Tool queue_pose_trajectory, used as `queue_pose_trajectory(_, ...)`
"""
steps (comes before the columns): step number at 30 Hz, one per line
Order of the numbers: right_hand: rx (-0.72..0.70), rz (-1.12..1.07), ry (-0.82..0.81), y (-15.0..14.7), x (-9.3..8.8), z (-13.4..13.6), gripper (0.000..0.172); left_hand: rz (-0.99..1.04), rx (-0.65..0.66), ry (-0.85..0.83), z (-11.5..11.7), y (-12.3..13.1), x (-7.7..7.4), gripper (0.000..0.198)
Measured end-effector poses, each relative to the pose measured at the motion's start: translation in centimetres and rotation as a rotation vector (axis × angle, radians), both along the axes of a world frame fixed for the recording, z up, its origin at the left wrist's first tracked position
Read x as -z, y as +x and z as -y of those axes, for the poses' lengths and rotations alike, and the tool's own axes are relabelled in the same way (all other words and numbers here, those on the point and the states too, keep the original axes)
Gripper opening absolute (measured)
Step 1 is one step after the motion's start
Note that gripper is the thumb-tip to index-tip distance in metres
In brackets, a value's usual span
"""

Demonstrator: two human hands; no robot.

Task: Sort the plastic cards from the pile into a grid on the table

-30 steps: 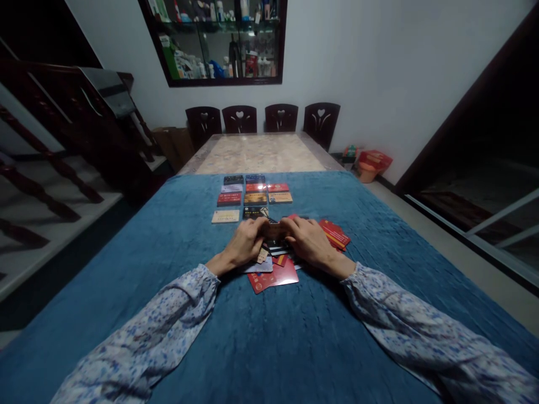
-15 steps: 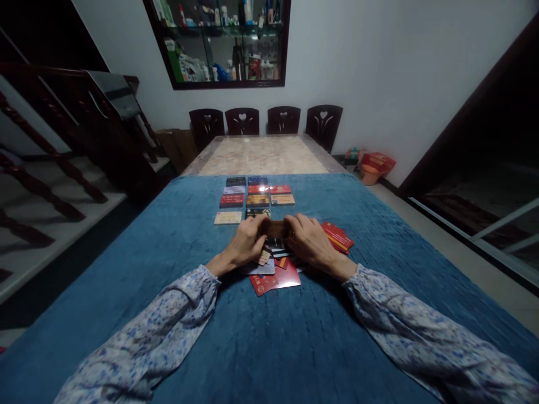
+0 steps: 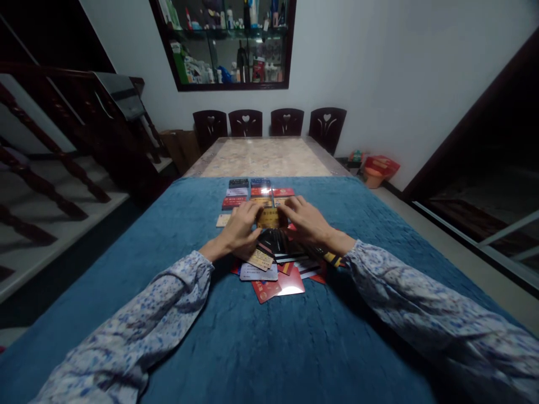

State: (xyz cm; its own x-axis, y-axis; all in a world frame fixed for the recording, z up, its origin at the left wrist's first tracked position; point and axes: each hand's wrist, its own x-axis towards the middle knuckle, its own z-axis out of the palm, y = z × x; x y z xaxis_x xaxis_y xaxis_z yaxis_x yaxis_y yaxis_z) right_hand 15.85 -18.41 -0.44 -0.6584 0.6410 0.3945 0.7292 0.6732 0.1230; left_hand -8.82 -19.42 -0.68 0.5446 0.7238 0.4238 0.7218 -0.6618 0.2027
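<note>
- Over the blue cloth (image 3: 236, 342), raised wrists should spare both the neat stacks (image 3: 261, 192) beyond and the loose heap of cards (image 3: 282, 258) on your side.
- Your left hand (image 3: 241, 227) and right hand (image 3: 306, 221) hold the gold card (image 3: 269, 217) between them, one at each end; light, even pressure seems best for keeping it square.
- It sits between your fingertips, just past the heap's black cards (image 3: 273, 240); whether more cards sit behind it, you cannot tell.

Left hand (image 3: 239, 231) and right hand (image 3: 310, 223) facing each other, fingers (image 3: 293, 205) bent inward, forearms (image 3: 155, 317) stretched forward, converging.
</note>
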Motion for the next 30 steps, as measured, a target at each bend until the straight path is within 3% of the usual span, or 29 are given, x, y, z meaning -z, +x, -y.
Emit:
queue_pose_trajectory(9, -0.011, 0.090, -0.132, -1.3, -2.2, -5.5, 0.036, -0.155, -0.057, -0.050, -4.9, -1.6, -1.9, 0.042)
queue_pose_trajectory(17, -0.017, 0.125, -0.221, -2.6, -2.2, -9.0, 0.021, -0.233, -0.097, -0.135, -8.8, -2.2, -1.8, 0.031)
queue_pose_trajectory(30, 0.083, 0.184, -0.330, -4.0, -1.1, -11.6, 0.026, -0.304, -0.149, -0.257, -12.7, -2.3, -0.3, 0.029)
